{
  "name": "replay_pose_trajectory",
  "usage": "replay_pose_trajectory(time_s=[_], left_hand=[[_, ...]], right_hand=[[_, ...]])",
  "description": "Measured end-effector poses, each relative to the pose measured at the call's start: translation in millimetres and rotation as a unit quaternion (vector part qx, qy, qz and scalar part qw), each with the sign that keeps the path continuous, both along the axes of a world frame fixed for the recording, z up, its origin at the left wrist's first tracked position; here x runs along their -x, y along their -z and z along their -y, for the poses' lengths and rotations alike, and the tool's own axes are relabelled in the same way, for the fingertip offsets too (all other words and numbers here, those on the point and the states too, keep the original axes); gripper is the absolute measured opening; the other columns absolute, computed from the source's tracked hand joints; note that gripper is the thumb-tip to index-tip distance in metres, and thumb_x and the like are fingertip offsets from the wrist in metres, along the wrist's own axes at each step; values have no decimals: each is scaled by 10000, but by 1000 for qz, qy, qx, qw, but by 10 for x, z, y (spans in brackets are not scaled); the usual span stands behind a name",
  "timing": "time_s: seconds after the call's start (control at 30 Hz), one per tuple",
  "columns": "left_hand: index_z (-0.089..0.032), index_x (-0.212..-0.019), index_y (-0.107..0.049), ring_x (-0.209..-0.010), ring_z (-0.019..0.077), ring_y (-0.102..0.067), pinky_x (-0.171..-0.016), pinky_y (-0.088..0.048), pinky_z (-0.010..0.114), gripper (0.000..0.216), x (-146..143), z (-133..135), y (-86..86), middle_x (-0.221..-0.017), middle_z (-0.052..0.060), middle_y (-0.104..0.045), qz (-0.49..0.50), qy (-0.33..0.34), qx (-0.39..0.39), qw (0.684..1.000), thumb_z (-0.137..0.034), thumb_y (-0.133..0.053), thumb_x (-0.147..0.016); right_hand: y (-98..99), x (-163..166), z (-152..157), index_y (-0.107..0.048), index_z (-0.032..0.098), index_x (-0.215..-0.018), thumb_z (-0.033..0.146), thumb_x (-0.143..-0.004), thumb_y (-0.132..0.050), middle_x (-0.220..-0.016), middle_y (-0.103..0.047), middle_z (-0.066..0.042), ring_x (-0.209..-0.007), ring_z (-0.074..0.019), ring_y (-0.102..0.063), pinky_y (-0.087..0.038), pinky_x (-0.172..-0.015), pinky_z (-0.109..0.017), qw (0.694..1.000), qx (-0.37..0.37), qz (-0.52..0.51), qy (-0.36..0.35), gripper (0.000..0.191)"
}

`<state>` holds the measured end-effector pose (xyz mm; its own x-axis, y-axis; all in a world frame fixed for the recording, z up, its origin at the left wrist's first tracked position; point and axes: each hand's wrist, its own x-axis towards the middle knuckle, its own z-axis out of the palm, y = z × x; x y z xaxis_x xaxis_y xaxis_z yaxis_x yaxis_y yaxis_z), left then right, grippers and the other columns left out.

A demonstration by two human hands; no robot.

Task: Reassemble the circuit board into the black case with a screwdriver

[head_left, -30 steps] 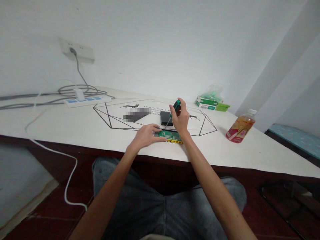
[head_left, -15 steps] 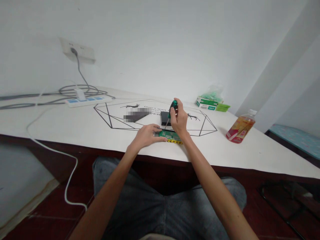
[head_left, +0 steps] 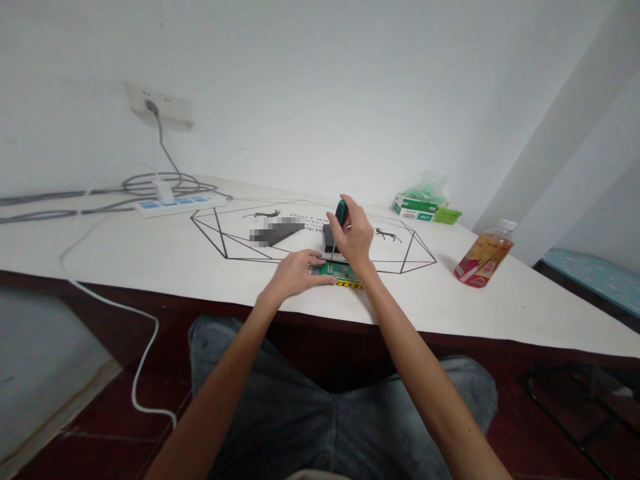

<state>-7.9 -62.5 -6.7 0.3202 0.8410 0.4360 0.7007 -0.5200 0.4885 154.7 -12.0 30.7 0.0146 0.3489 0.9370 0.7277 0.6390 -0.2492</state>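
Observation:
A green circuit board (head_left: 336,269) with a row of yellow connectors (head_left: 349,284) along its near edge lies on the white table. My left hand (head_left: 300,272) grips its left end between thumb and fingers. My right hand (head_left: 356,235) is closed around the green and black handle of a screwdriver (head_left: 342,212). Its shaft points down, with the tip at the board's far left part; whether it sits in a screw cannot be made out. Just behind the board stands a small black box (head_left: 329,239), partly covered by my right hand.
A dark object (head_left: 277,232), partly pixelated, lies to the left. Farther left are a power strip (head_left: 183,204) and coiled cables (head_left: 155,181). A drink bottle (head_left: 485,255) stands at right, with a green and white box (head_left: 415,207) near the wall. The table's front edge is close.
My right hand has turned about the screwdriver, and its handle now leans less to the right. My left hand stays on the board. The whole view has shifted slightly.

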Motion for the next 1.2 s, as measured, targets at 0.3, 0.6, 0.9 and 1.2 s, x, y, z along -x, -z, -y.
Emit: replay_pose_trajectory(time_s=[0.3,0.6,0.9,1.2], left_hand=[[-243,-995,-816,-1123,328,-682,-995,-504,398,505,0,5,7,-1281,74,-714,0,2,-1,1000,-643,-791,-689],[-253,-982,-818,-1106,320,-689,-999,-503,397,490,-3,3,5,-1268,68,-722,-3,-2,-7,1000,-641,-795,-684],[-232,-1001,-818,-1110,337,-686,-994,-503,419,532,6,-4,12,-1275,83,-716,-3,4,-10,1000,-661,-784,-688],[-240,-992,-819,-1093,327,-694,-997,-507,406,507,11,-4,22,-1269,73,-720,1,8,-12,1000,-648,-786,-694]], right_hand=[[16,16,10,-521,200,-1390,427,-1004,-456,-1001,-670,-105,-738,-168,-600,-483,-640,-270,1000,-2,-7,-7,452],[38,8,7,-460,204,-1454,397,-996,-462,-1085,-668,-129,-769,-193,-613,-497,-661,-301,1000,9,6,0,496],[42,0,15,-487,198,-1414,405,-1004,-444,-1041,-671,-119,-766,-192,-623,-502,-660,-299,1000,-13,20,19,462],[15,-7,23,-502,204,-1392,412,-984,-491,-1111,-680,-129,-800,-198,-630,-502,-676,-303,1000,-4,18,10,458]])
